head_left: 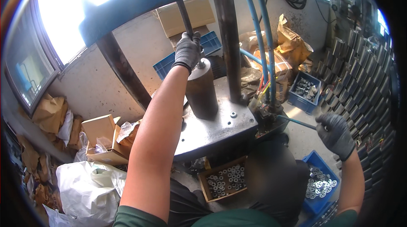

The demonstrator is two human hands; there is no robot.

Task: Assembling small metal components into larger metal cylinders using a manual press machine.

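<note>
My left hand (188, 52), in a grey knit glove, reaches up over a press and is closed around a dark metal rod (184, 14). The rod's lower part is hidden by the glove. Just below that hand a thick dark metal cylinder (202, 89) stands upright on the steel press table (212, 131), with a small shiny fitting (201, 64) on its top. Out to the right, my right hand (337, 134), in a dark glove, grips the end of a thin blue lever (296, 122) that runs to a valve unit (271, 110) beside the press.
Dark posts (229, 49) and a blue crossbeam (157, 2) frame the press. Blue hoses (263, 28) hang at its right. Below are a box of metal rings (202, 186) and a blue bin (314, 159) of flat parts. Stacked metal tubes (360, 83) rise at right; a white sack (87, 189) lies left.
</note>
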